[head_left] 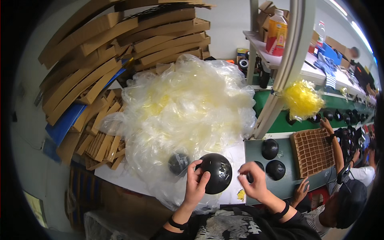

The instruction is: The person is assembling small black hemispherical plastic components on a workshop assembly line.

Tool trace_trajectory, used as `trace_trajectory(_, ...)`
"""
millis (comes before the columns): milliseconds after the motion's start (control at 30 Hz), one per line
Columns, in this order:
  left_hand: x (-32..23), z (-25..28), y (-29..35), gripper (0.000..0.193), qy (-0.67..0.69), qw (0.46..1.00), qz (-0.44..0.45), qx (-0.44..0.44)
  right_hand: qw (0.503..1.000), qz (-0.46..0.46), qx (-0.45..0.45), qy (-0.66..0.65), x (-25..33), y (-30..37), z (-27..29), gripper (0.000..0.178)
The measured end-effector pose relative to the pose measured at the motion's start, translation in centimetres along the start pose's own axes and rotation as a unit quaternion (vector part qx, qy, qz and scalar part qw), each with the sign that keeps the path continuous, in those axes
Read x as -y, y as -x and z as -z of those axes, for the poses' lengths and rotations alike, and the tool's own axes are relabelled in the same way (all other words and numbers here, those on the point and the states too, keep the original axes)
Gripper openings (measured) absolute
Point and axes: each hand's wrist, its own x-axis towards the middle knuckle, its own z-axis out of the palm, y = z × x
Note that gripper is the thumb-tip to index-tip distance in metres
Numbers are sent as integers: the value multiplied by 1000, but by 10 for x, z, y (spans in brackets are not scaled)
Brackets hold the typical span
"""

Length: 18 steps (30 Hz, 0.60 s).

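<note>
My left hand (pixel 195 182) grips a glossy black dome-shaped shell (pixel 217 173), thumb over its near face and fingers around its left edge. To the right of that shell, my right hand (pixel 256 183) is raised with bent fingers. A gap shows between its thumb and forefinger, and I see nothing held in it. Another black dome (pixel 179 163) lies under clear film to the left of my left hand. On the dark green bench mat by my right hand rest two black domes (pixel 270 149) (pixel 275 170) and a partly hidden third.
A large heap of clear and yellowish plastic bags (pixel 188 104) covers the white table (pixel 234 156). Flattened cardboard (pixel 100 60) is stacked at the left. A brown divided tray (pixel 314 152) lies near a co-worker's arm (pixel 338 154). Yellow film (pixel 302 100) hangs by a post (pixel 286 64).
</note>
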Motion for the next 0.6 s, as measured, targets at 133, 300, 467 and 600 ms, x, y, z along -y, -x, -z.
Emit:
trace_trajectory(133,2,-12,-7,43,-11,1000,16,3,973,92,42,209,25,-6,2,33)
trace_trajectory(300,12,-17,-10,42,-28,1000,5,6,972,30,85,218,14,0,-1,27)
trace_trajectory(467,19,-21,-13,42,-39,999,-4,19,983,19,83,163,2,0,2,22)
trace_trajectory(600,20,-24,-14,42,-29,1000,-7,3,986,19,67,149,2,3,3,13)
